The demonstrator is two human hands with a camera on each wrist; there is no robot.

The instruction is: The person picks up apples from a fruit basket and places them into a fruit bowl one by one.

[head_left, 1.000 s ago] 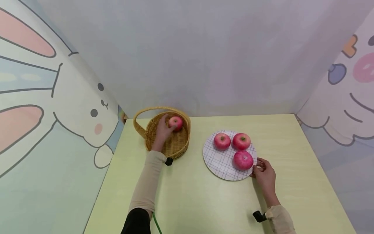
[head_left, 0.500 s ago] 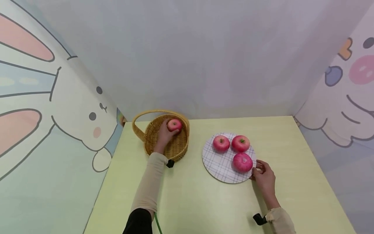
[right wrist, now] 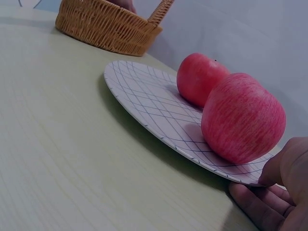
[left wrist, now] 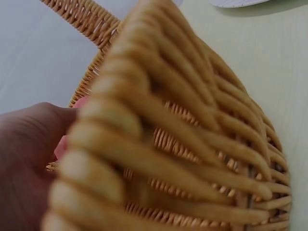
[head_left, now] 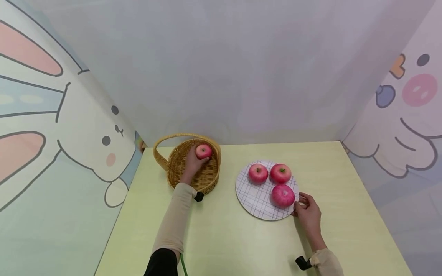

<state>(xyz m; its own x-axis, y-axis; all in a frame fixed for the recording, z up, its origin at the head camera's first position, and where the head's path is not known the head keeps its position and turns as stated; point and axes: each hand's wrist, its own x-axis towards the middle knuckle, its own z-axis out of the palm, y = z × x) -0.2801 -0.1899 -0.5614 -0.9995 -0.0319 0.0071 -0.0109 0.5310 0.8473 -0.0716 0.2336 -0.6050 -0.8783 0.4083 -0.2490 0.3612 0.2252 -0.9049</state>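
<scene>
Inside the wicker basket [head_left: 209, 183], my left hand [head_left: 193, 164] grips a red apple [head_left: 203, 151], thumb on its near side. In the left wrist view the basket's woven rim [left wrist: 110, 125] hides most of that apple. My right hand [head_left: 309, 214] pinches the right edge of a round white plate [head_left: 253, 199] with a blue grid pattern. From the right wrist view, the thumb lies on the rim and the fingers [right wrist: 257, 204] are under it. On the plate sit a left apple [head_left: 258, 174], a back apple [head_left: 281, 173] and a front apple [head_left: 282, 196].
The basket's tall handle [head_left: 186, 135] arches over its back side, near the grey wall [head_left: 241, 76]. A pale yellow table [head_left: 235, 245] bears basket and plate. Printed cartoon panels [head_left: 79, 153] stand at both sides. A green cord [head_left: 184, 264] hangs by the left sleeve.
My left fingers have closed round the apple in the basket. My right hand keeps its hold on the plate's edge. The head view has shifted slightly.
</scene>
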